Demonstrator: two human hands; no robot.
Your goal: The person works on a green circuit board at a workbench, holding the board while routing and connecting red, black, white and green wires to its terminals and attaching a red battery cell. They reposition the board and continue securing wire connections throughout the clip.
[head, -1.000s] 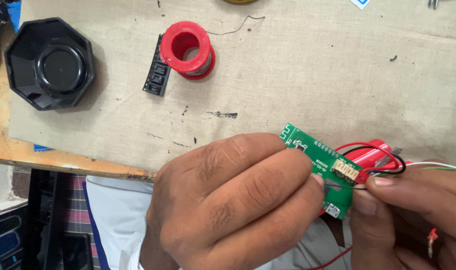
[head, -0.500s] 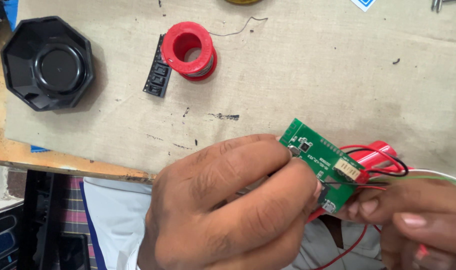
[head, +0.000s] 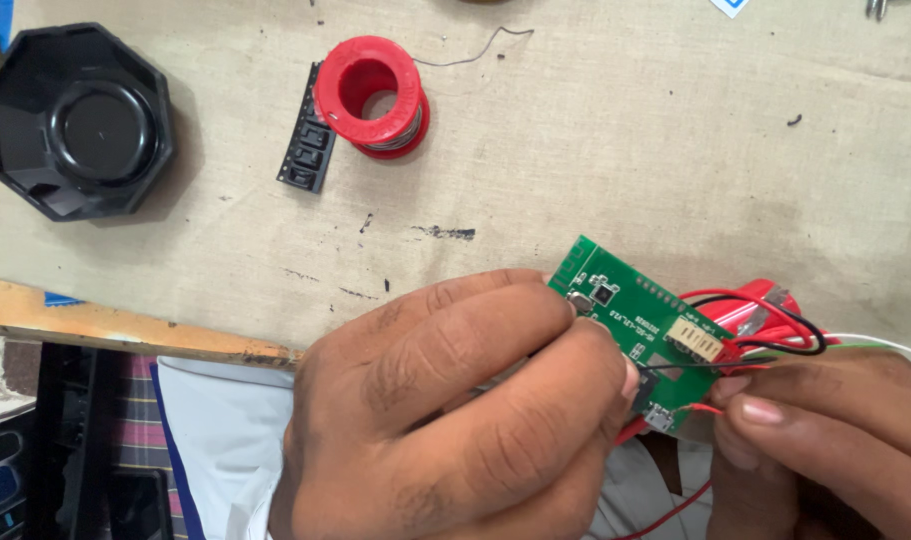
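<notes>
My left hand (head: 455,410) grips a small green circuit board (head: 630,320) by its left edge, thumb and fingers closed over it. The board carries a cream connector and black chips. My right hand (head: 825,440) sits at the lower right, fingertips pinching thin red wires (head: 765,345) at the board's right side. Red, black and white wires trail off to the right. A red object lies partly hidden behind the board.
On the beige mat (head: 625,140) lie a black octagonal plastic housing (head: 75,120), a red spool of solder wire (head: 372,95) and a black strip of small components (head: 310,140). The wooden table edge (head: 125,325) runs at lower left.
The board has shifted slightly up and left with my left hand. My right hand's fingers have moved in closer to the board's lower right edge.
</notes>
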